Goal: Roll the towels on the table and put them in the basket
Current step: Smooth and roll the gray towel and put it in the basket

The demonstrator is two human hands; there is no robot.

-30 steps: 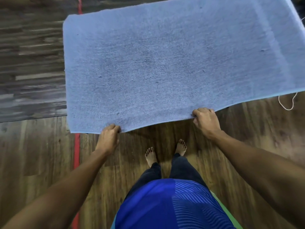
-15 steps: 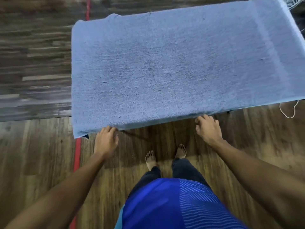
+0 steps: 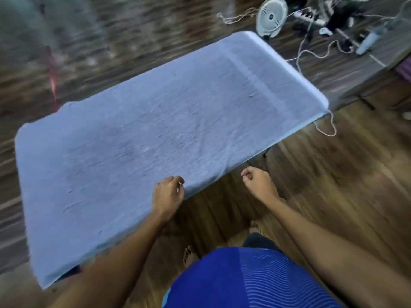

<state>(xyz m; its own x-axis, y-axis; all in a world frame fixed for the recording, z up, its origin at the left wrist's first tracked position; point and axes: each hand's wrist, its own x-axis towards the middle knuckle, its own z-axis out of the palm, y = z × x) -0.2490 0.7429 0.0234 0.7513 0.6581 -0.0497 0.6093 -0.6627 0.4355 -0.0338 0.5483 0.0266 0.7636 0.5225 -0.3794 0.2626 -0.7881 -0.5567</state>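
Observation:
A large light-blue towel point(image 3: 155, 134) lies spread flat over the table and hides its whole top. Only a dark table leg point(image 3: 264, 154) shows under the near edge. My left hand point(image 3: 168, 194) hovers at the towel's near edge with fingers loosely curled, its fingertips at the hem without gripping it. My right hand point(image 3: 258, 182) hangs over the wooden floor just right of the towel's edge, loosely curled and holding nothing. No basket is in view.
A white fan point(image 3: 271, 16) stands on the floor beyond the table's far right corner, with loose cords point(image 3: 311, 54) and a power strip around it. A red line point(image 3: 52, 83) runs along the floor at left. My bare foot point(image 3: 189, 255) is below the table edge.
Both hands have let go of the towel's near edge, and the towel now lies flat on the table. The view has swung, and my hands have shifted right along the edge.

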